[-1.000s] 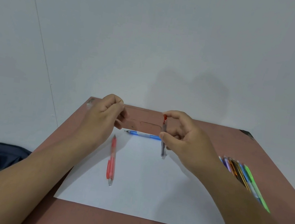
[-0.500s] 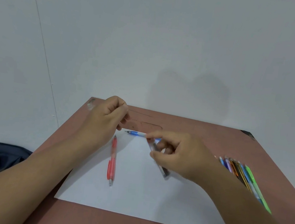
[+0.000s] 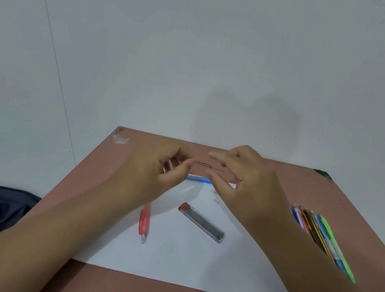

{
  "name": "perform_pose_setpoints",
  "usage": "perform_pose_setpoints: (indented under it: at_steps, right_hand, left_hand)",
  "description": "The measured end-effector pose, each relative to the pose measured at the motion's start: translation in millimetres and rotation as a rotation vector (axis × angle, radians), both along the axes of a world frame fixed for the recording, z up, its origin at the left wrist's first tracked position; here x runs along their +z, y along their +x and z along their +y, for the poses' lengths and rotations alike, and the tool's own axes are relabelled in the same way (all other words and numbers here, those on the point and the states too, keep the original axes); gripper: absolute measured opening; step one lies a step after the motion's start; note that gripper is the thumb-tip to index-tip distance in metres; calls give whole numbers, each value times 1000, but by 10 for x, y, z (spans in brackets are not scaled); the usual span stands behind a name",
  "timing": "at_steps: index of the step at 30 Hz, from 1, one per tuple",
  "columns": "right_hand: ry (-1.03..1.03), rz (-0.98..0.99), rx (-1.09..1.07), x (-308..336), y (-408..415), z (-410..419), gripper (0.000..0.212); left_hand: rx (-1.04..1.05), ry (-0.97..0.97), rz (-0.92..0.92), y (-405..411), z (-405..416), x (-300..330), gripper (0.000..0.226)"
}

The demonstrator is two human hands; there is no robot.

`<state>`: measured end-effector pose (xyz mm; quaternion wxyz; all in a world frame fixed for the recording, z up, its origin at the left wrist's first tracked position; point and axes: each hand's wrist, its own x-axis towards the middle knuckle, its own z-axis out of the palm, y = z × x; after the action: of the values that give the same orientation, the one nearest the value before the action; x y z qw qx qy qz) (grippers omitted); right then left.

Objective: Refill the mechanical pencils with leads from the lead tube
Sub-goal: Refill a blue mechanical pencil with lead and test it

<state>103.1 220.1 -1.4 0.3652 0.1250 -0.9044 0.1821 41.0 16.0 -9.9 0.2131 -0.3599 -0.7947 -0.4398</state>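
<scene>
Head view: left hand (image 3: pixel 162 166) pinches thin leads (image 3: pixel 208 166); right hand (image 3: pixel 238 178) spread, reaching. Lead tube (image 3: pixel 202 222) lies on paper (image 3: pixel 172 260). Leads likely brittle, light: pinch near end, no bending.

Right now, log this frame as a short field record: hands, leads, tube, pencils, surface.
left hand: pinches thin dark leads that stick out toward the right hand
right hand: fingers spread near the lead tips, holds nothing
lead tube: lies on the white paper, red cap end farther from the camera
red pencil: on the paper, left of the tube
blue pencil: at the paper's far edge
spare pencils: bunched on the table, right
</scene>
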Motion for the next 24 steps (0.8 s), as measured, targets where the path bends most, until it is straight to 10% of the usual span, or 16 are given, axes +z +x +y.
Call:
perform_pose_setpoints:
  at_steps: [9,24]
  right_hand:
    - [132,87,-26,-79,-100,34,13]
    - [-364,-162,-109,104,20,-6,7]
  left_hand:
    - [-29,-27,-11,-113,42,-61,31]
    - [151,-528,-46,-416,101,-276,17]
